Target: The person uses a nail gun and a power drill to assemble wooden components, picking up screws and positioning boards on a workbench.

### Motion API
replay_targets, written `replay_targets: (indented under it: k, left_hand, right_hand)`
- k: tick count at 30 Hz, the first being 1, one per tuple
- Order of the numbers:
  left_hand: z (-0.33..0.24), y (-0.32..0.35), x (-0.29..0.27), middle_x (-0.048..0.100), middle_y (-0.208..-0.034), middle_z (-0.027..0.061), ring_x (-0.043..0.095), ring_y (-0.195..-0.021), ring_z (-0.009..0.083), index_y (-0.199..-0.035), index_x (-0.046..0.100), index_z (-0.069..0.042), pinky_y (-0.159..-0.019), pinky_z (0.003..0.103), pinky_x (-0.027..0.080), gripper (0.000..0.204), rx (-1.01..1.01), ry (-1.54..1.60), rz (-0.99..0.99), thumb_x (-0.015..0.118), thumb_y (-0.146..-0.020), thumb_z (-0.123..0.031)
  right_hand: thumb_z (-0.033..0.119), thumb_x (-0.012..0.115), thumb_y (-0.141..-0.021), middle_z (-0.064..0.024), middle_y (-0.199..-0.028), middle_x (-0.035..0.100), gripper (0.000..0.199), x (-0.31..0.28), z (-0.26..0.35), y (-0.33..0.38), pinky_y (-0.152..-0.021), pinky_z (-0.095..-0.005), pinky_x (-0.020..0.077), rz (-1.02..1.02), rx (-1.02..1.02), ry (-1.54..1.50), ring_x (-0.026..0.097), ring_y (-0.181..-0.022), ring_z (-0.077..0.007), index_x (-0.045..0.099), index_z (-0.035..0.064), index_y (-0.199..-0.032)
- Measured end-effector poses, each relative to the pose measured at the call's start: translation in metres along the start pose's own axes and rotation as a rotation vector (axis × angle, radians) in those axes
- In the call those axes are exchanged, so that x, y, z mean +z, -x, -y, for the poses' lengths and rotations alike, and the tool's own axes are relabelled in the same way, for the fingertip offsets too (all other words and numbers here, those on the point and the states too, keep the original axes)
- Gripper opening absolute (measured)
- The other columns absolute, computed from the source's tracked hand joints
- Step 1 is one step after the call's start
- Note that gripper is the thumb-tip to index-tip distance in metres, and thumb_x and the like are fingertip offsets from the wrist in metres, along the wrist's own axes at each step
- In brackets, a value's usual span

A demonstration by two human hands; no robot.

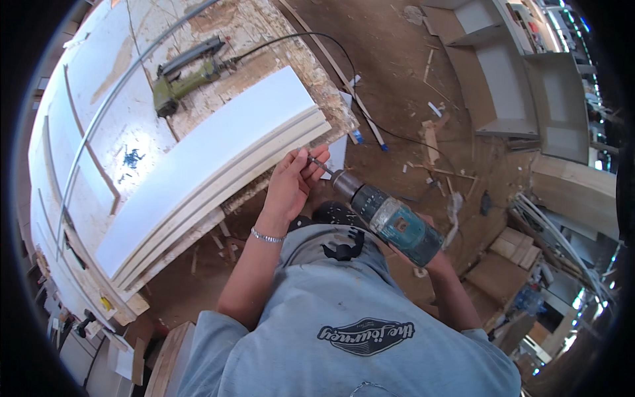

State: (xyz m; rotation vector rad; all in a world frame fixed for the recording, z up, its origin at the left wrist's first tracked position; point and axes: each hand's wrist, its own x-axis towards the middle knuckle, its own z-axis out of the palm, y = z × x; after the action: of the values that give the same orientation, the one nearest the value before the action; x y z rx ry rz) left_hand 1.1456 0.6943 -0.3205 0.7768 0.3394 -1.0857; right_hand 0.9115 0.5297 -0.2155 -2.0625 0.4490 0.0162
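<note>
A teal and black power drill (399, 228) is held in front of my body, its chuck pointing up and left. My right hand (434, 257) grips it from behind and below, with most of the fingers hidden by the drill body. My left hand (288, 184) pinches the thin drill bit (321, 165) near its tip; whether a screw sits there is too small to tell. Just left of that hand lies a stack of long white boards (215, 155) with pale edges, along the near side of the worktable (254, 30).
An olive-green nail gun (188, 78) lies on the table behind the boards, its dark hose (334, 41) running off to the right. Small black pieces (132, 157) sit nearby. Wood scraps (431, 142) litter the floor. Open white cabinets (506, 86) stand at the far right.
</note>
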Motion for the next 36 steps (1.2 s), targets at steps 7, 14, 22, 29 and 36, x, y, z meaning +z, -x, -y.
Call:
replay_targets:
  k: [7, 14, 22, 29, 36]
  left_hand:
    - [0.023, -0.043, -0.005, 0.060, -0.133, 0.0140, 0.064, -0.111, 0.0152, -0.126, 0.052, 0.001, -0.088, 0.025, 0.057, 0.031, -0.226, 0.098, 0.141, 0.045, -0.106, -0.020]
    - [0.032, -0.077, -0.008, 0.057, -0.138, 0.0136, 0.063, -0.115, 0.0144, -0.129, 0.051, 0.002, -0.092, 0.027, 0.055, 0.030, -0.260, 0.383, 0.220, 0.045, -0.105, -0.016]
    - [0.041, -0.097, -0.006, 0.058, -0.138, 0.0125, 0.061, -0.121, 0.0187, -0.129, 0.049, -0.003, -0.093, 0.029, 0.054, 0.026, -0.229, 0.702, 0.105, 0.042, -0.106, -0.012]
    - [0.050, -0.105, -0.009, 0.060, -0.133, 0.0136, 0.063, -0.117, 0.0201, -0.126, 0.050, -0.001, -0.090, 0.030, 0.057, 0.024, -0.213, 0.792, 0.110, 0.041, -0.106, -0.012]
    - [0.053, -0.108, -0.011, 0.063, -0.129, 0.0141, 0.064, -0.115, 0.0196, -0.124, 0.052, -0.001, -0.088, 0.029, 0.058, 0.026, -0.217, 0.818, 0.118, 0.039, -0.107, -0.015]
  right_hand:
    - [0.022, 0.077, -0.079, -0.0123, -0.107, 0.069, 0.035, -0.005, 0.014, 0.013, -0.093, -0.0389, 0.0433, 0.113, 0.258, 0.384, 0.065, -0.101, -0.0302, 0.068, 0.0091, -0.110]
    - [0.013, 0.074, -0.082, -0.0135, -0.103, 0.068, 0.029, -0.010, 0.046, -0.048, -0.082, -0.0392, 0.0502, 0.075, 0.354, 0.347, 0.065, -0.094, -0.0282, 0.066, 0.0036, -0.108]
    - [0.005, 0.062, -0.088, 0.0013, -0.065, 0.054, 0.015, -0.014, 0.081, -0.127, -0.049, -0.0265, 0.0409, 0.104, 0.712, 0.203, 0.049, -0.051, -0.0073, 0.064, 0.0028, -0.103]
    - [0.011, 0.066, -0.086, -0.0007, -0.072, 0.061, 0.020, -0.024, 0.101, -0.162, -0.052, -0.0276, 0.0447, 0.195, 0.857, 0.249, 0.053, -0.054, -0.0081, 0.066, 0.0047, -0.104]
    - [0.017, 0.069, -0.086, -0.0007, -0.075, 0.064, 0.022, -0.025, 0.107, -0.174, -0.054, -0.0286, 0.0469, 0.248, 0.870, 0.337, 0.056, -0.056, -0.0086, 0.068, 0.0074, -0.106]
